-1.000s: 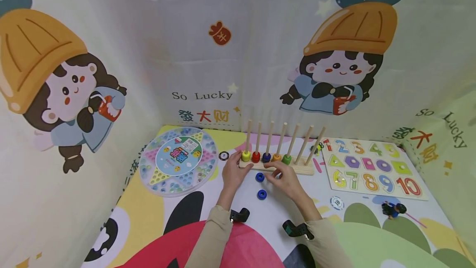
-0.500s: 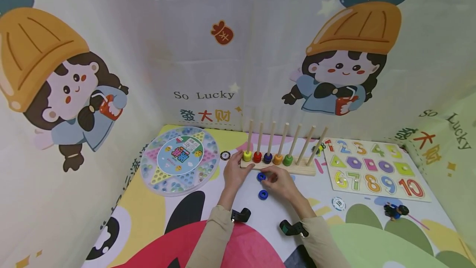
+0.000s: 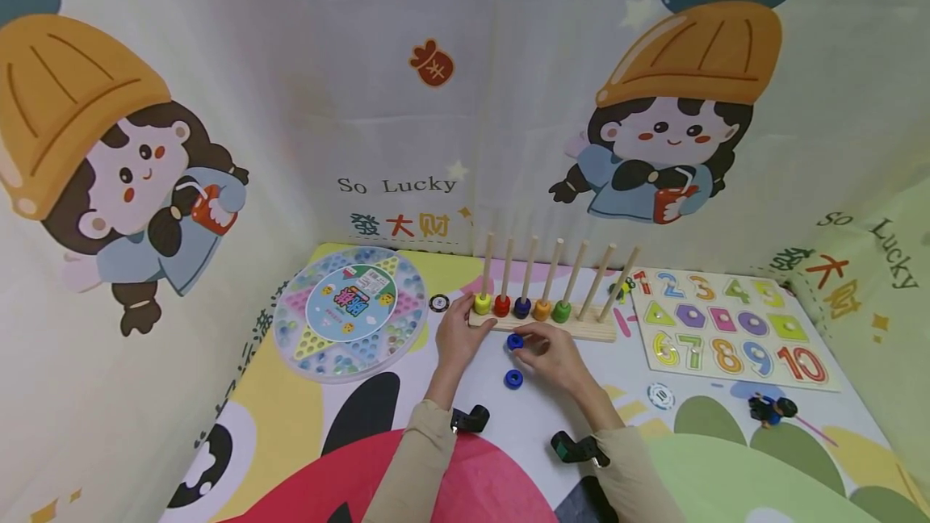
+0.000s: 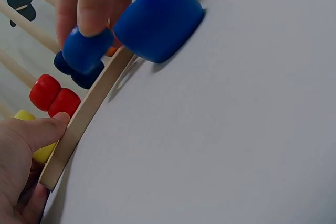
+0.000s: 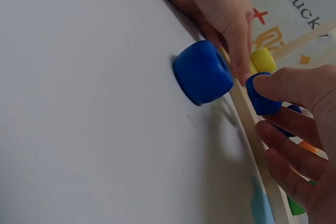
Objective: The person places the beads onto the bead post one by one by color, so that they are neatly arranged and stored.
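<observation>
My left hand (image 3: 458, 339) grips the left end of a wooden peg stand (image 3: 596, 330), its thumb (image 4: 50, 128) against the front edge. Between thumb and fingers, my right hand (image 3: 555, 357) pinches a blue bead (image 5: 265, 100) just in front of the stand, raised off the table. A second blue bead (image 3: 513, 379) lies on the table nearer to me. Yellow (image 3: 483, 303), red (image 3: 501, 306), dark blue (image 3: 522, 308), orange (image 3: 542, 310) and green beads (image 3: 561, 311) sit low on the stand's pegs. Two pegs at the right end carry no beads.
A round Chinese checkers board (image 3: 291, 337) lies to the left, with a black chip (image 3: 439, 303) near it. On the right are a number puzzle board (image 3: 726, 378), a white chip (image 3: 660, 396) and a small dark figure (image 3: 772, 409). A printed curtain stands behind.
My right hand has come in beside the far blue bead, closed its fingers on it and lifted it slightly. My left hand keeps its place on the stand.
</observation>
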The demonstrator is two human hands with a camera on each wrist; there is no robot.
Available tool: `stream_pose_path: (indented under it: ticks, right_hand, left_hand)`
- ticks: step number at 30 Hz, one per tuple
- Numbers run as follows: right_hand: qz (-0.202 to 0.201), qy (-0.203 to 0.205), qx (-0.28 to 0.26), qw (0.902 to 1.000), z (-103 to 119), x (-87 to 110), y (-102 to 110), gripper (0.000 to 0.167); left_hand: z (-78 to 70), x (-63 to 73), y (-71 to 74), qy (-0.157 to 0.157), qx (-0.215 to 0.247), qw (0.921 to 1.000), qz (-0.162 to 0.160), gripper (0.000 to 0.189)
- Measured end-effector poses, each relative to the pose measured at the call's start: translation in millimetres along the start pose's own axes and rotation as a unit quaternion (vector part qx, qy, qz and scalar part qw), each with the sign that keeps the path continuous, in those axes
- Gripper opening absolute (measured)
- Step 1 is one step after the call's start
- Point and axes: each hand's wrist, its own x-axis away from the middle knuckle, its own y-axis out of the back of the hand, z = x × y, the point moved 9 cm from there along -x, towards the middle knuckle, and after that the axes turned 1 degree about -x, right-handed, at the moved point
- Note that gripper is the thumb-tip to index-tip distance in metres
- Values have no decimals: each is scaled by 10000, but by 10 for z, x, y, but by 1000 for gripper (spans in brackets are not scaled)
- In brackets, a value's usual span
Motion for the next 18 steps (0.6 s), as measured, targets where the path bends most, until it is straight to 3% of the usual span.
stream_pose_path:
  ticks: [6, 14, 18]
  right_hand:
    - [-154, -130, -184, 9996, 60, 24, 142, 31]
    - [-555, 262, -178, 9980, 275, -2, 457, 29]
    - [-811, 381, -62, 9960, 495, -15, 680, 30]
  left_hand:
    - [43, -8, -39, 86, 8, 9999, 63, 62]
    - [45, -7, -28, 55, 69, 10000, -2, 63]
    - [34, -2, -24, 54, 67, 10000, 2, 63]
